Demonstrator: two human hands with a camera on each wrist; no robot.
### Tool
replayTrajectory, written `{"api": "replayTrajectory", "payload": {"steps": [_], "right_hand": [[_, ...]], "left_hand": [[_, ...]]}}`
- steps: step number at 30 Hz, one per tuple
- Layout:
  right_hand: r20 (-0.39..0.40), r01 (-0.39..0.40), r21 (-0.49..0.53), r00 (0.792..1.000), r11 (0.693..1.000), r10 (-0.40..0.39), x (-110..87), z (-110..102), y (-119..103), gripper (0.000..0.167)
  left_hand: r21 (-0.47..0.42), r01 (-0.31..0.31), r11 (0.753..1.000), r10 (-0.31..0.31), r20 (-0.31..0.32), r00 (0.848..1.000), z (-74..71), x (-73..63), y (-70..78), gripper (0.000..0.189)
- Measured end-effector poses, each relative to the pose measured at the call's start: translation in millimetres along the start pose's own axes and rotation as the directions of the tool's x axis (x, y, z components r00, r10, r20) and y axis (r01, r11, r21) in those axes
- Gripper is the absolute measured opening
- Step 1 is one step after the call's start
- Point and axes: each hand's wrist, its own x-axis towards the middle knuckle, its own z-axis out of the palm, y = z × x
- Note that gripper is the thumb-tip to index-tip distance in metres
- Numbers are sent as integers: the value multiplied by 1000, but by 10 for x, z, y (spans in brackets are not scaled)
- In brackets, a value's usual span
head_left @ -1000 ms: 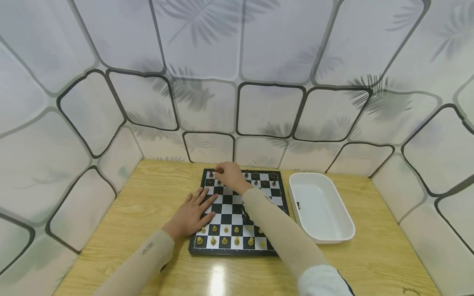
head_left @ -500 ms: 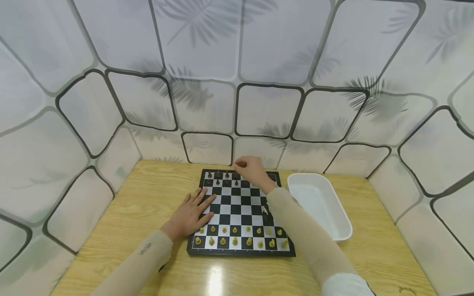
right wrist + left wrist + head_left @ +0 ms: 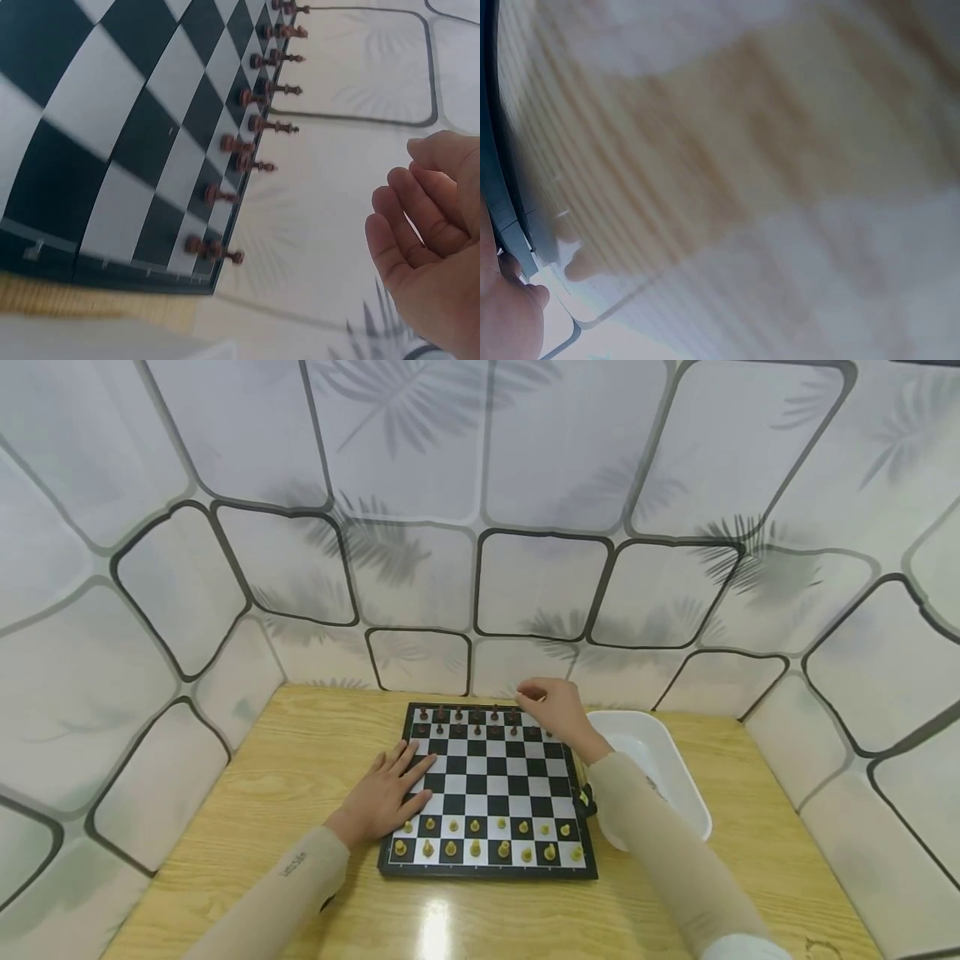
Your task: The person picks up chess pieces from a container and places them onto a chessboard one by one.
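Observation:
A black-and-white chessboard [image 3: 476, 764] lies on the wooden table, bordered in black. Yellow chess pieces [image 3: 475, 849] stand in two rows on its near side, dark red ones [image 3: 459, 715] in two rows along the far edge. My left hand [image 3: 382, 797] rests flat across the board's left edge, fingers spread. Above the far right corner, my right hand [image 3: 558, 714] hovers with loosely bent fingers, hiding some red pieces in the head view. Up close in the right wrist view, the right hand [image 3: 431, 214] has nothing visible between its fingers and is apart from the red pieces [image 3: 274, 127].
A white plastic tray [image 3: 693, 793] stands right of the board, partly beneath my right forearm. The wooden table [image 3: 322, 718] ends at a patterned fabric wall [image 3: 420, 660] that closes off the back and both sides.
My right hand has travelled right along the far rows, from near the left end to the far right corner, uncovering red pieces. The left hand has stayed in place.

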Motion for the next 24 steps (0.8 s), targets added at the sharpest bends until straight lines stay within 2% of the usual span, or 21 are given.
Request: {"api": "replayTrajectory", "payload": {"steps": [9,16,24], "right_hand": [[-71,31,-29,997,999,-33,-166,-235,272,21],[-82,-60,-62,995,996,55,-369,-437,479,26],[-87,-71,-120,994,990,61,-600,-564,768,25]], "left_hand": [[-17,4,1000,-3,7,1000,-19,0,8,69],[-30,4,1000,-4,-5,1000,-15,5,17,69],[-30,8,1000,-8,-8,1000,6,-4,2,69]]}}
